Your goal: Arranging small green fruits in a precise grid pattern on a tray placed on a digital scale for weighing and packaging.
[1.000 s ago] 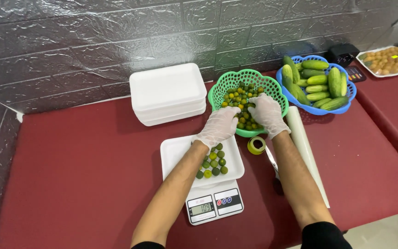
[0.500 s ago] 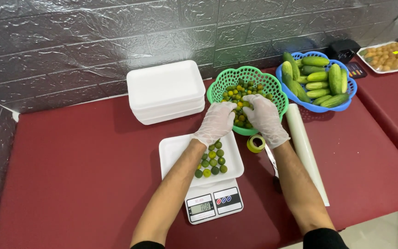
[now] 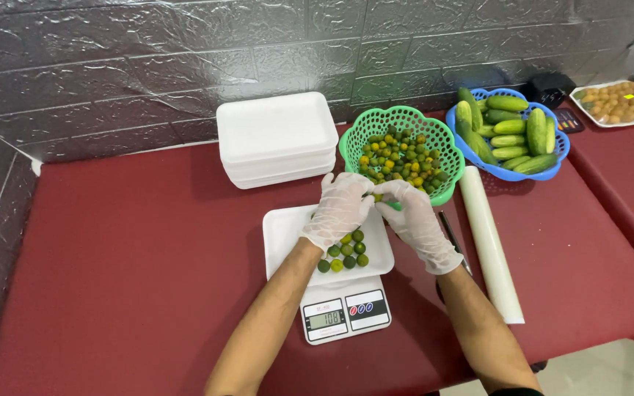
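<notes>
Small green and yellow limes (image 3: pixel 345 251) lying on a white foam tray (image 3: pixel 285 233), itself sitting on a kitchen scale (image 3: pixel 345 315) with a lit display. Just above the tray, left hand (image 3: pixel 340 208) and right hand (image 3: pixel 414 222), both gloved, fingertips meeting around something small and yellowish, likely a lime, mostly hidden; grip narrow, exact hold hard to tell. Right behind the hands, a green basket (image 3: pixel 434 130) full of more limes. To its left, a stack of white foam trays (image 3: pixel 277 139). To its right, a blue basket (image 3: pixel 552 158) of cucumbers (image 3: pixel 511 132). A white roll (image 3: pixel 489 253) lying on the red table (image 3: pixel 111 257) beside the right forearm.
</notes>
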